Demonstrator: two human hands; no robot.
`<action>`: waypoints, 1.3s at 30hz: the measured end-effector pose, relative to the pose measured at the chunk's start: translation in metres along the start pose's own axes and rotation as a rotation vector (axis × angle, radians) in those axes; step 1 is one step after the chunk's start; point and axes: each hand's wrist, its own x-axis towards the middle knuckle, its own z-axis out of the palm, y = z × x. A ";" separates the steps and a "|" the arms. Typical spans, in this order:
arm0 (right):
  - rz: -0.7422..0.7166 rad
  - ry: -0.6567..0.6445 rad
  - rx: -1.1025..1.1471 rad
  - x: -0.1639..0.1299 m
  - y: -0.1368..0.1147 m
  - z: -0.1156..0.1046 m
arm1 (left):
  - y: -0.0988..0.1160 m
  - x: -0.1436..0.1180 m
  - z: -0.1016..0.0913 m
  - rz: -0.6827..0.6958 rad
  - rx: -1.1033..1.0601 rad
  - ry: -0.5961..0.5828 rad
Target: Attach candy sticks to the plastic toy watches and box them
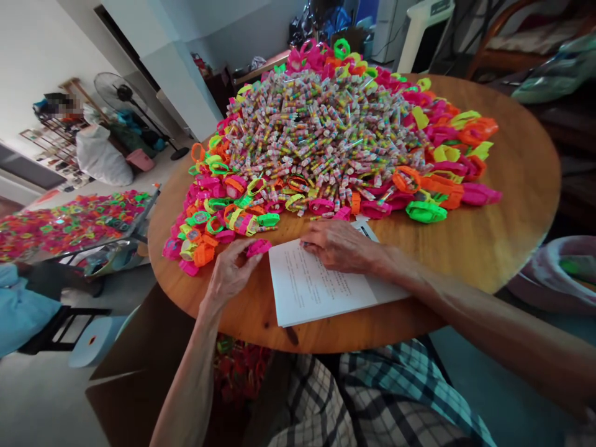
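My left hand (230, 273) pinches a pink plastic toy band (257, 248) at the near left of the round wooden table (503, 242). My right hand (336, 245) rests palm down on a white printed sheet of paper (316, 292), its fingers curled at the paper's far edge; whether it holds anything small is hidden. Just beyond both hands lies a big heap of small multicoloured candy tubes (321, 136), ringed by pink, orange, green and yellow toy bands (218, 217).
A green band (426, 212) lies at the heap's near right. A low tray of more bands (69, 223) stands to the left, with another person's blue sleeve (16, 310) beside it. A cardboard box (139, 366) sits under the table, a standing fan (121, 93) behind.
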 end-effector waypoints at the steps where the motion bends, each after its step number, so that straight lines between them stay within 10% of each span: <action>1: 0.005 0.020 0.011 0.000 0.001 0.002 | 0.003 0.005 0.000 -0.005 -0.038 -0.008; 21: 0.033 0.201 0.304 -0.001 0.000 0.010 | 0.026 0.036 0.038 0.142 -0.205 -0.100; 39: -0.093 0.022 -0.317 -0.004 -0.017 0.015 | 0.024 0.033 0.042 0.209 -0.212 -0.092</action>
